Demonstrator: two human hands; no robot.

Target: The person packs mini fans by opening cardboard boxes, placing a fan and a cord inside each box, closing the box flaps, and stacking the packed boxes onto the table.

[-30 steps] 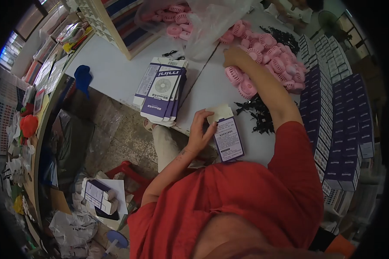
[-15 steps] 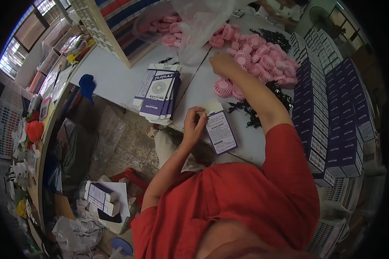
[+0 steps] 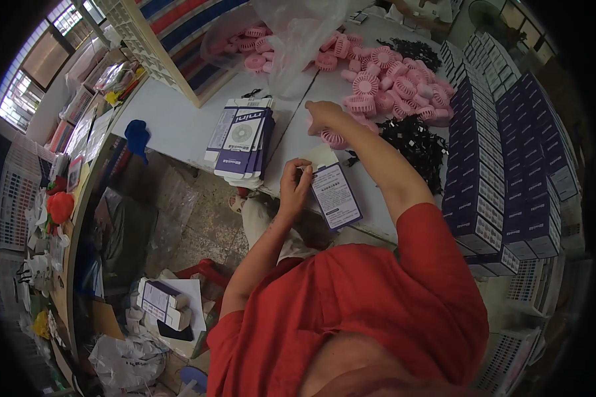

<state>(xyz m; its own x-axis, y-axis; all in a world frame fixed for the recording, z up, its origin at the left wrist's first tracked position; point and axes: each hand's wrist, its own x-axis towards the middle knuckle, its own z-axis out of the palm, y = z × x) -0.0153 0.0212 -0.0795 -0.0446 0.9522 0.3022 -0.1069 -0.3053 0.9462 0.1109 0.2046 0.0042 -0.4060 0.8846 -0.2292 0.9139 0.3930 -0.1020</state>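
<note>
My left hand point(image 3: 295, 182) is closed on the upper left edge of a purple and white box point(image 3: 336, 196), whose pale flap stands open at the top. Beyond it, my right hand point(image 3: 324, 118) is bent over something pink that shows at its fingertips, beside a pink fan point(image 3: 334, 137). A heap of pink fans point(image 3: 397, 85) lies past my right forearm. Black cables point(image 3: 414, 145) are bunched to the right of that arm. Left of my left hand lies a stack of flat mini fan boxes point(image 3: 244, 142).
Rows of purple boxes point(image 3: 526, 159) line the right side. A clear plastic bag point(image 3: 298, 40) and a striped panel in a frame point(image 3: 198, 33) stand at the back. A blue cloth point(image 3: 137, 139) hangs at the left table edge. Part of another person point(image 3: 425, 20) shows far back.
My right hand has drawn back from the fan heap toward the box, with something pink now at its fingertips. My left hand stays at the box. The whole view has shifted slightly.
</note>
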